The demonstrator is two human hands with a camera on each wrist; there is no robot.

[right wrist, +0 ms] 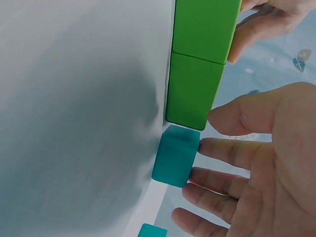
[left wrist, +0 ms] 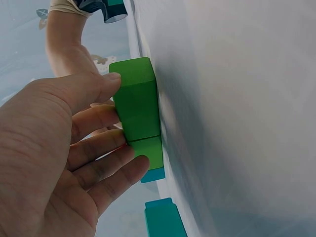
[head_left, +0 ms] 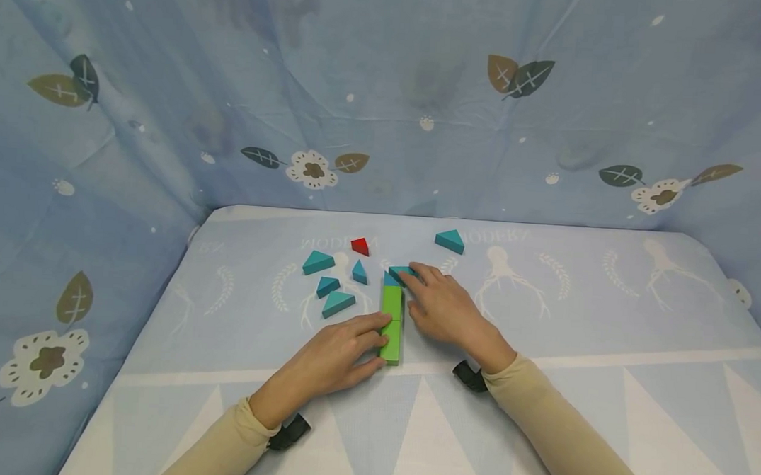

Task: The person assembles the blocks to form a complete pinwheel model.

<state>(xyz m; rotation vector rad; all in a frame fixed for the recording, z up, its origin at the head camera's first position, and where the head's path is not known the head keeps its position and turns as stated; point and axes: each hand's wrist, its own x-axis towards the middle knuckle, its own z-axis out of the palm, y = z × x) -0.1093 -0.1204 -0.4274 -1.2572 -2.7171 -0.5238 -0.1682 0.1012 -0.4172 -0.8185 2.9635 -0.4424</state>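
Two green rectangular blocks lie end to end in a line, the far one (head_left: 392, 300) and the near one (head_left: 391, 344). My left hand (head_left: 340, 349) rests along their left side, thumb by the near end and fingertips touching the green faces. At the far end sit a small blue triangular block (head_left: 390, 280) and a teal triangular block (head_left: 401, 272). Extended fingers of my right hand (head_left: 442, 307) touch the teal block, also seen as a teal face (right wrist: 175, 158) in the right wrist view. There, the right thumb touches the far green block's edge.
Left of the line lie several teal triangular blocks, among them a large one (head_left: 318, 262) and a small upright one (head_left: 360, 273). A red block (head_left: 359, 246) is behind them. Another teal triangle (head_left: 450, 241) lies beyond my right hand. Patterned cloth (head_left: 385, 124) hangs behind the table.
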